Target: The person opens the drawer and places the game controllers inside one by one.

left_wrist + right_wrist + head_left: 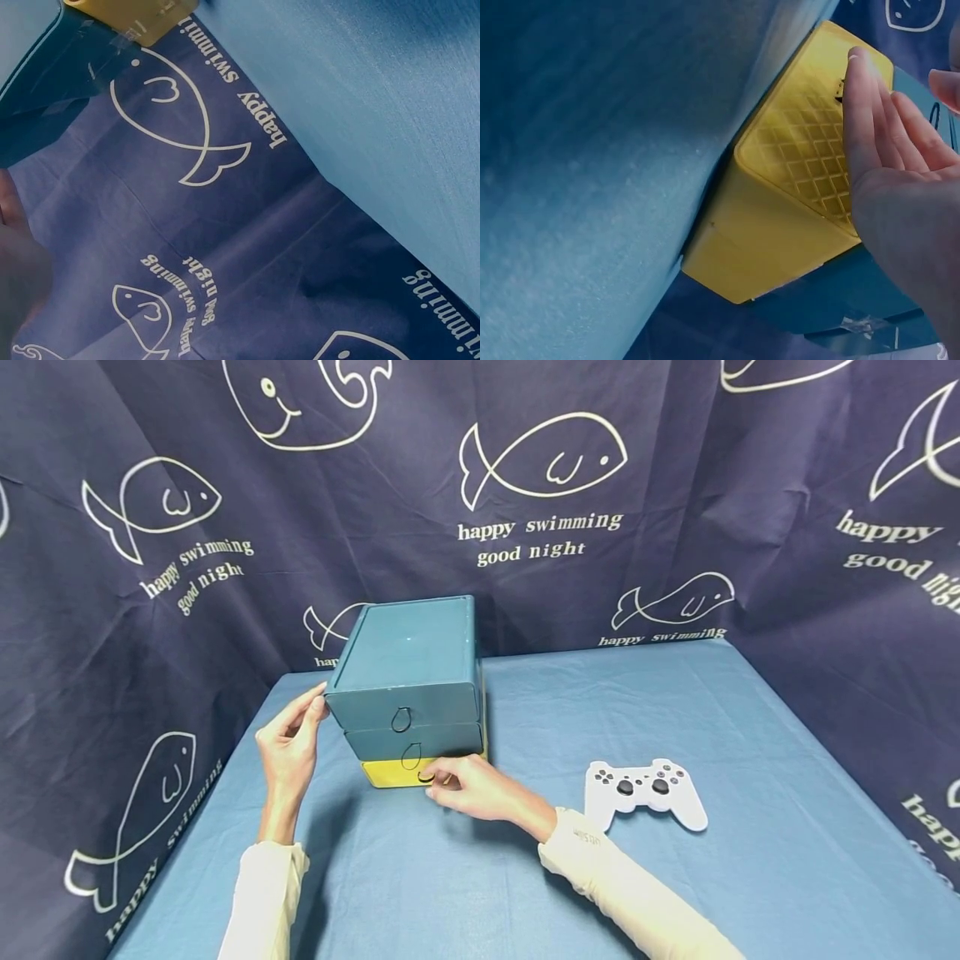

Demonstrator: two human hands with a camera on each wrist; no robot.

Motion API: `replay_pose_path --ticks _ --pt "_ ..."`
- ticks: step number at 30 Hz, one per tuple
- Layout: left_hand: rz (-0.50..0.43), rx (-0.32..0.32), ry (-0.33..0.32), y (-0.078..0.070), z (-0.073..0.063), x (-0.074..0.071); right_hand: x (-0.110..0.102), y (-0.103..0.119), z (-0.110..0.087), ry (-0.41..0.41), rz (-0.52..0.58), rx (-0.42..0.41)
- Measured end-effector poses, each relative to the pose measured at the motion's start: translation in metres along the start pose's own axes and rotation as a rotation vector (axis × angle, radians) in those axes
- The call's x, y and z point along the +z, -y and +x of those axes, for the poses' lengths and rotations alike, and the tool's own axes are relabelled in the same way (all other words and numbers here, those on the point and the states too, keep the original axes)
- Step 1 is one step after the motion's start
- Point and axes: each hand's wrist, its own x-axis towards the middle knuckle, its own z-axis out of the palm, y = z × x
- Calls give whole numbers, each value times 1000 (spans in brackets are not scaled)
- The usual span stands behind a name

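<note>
A small drawer unit stands on the table, with two teal drawers above a yellow bottom drawer. Black loop pulls hang on the drawer fronts. My left hand rests its fingertips on the unit's upper front left corner; the left wrist view shows only part of this hand, low at the edge. At the yellow drawer's front, the thumb and index finger of my right hand pinch the bottom loop pull. Seen from the right wrist, the fingers lie over the yellow front's diamond pattern.
A white game controller lies on the blue table cloth, right of the unit and beyond my right sleeve. Dark blue curtains with fish drawings and lettering enclose the table at the back and sides.
</note>
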Motion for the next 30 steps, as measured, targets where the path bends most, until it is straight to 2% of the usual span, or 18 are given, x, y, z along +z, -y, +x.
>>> replay_pose_path --ticks 10,19,30 --pt "-21 4 1 1 -1 0 3 0 6 35 1 95" --pt "-20 8 -1 0 0 0 7 2 8 82 -11 109" --pt "-32 -7 2 1 1 0 9 2 6 55 -22 123"
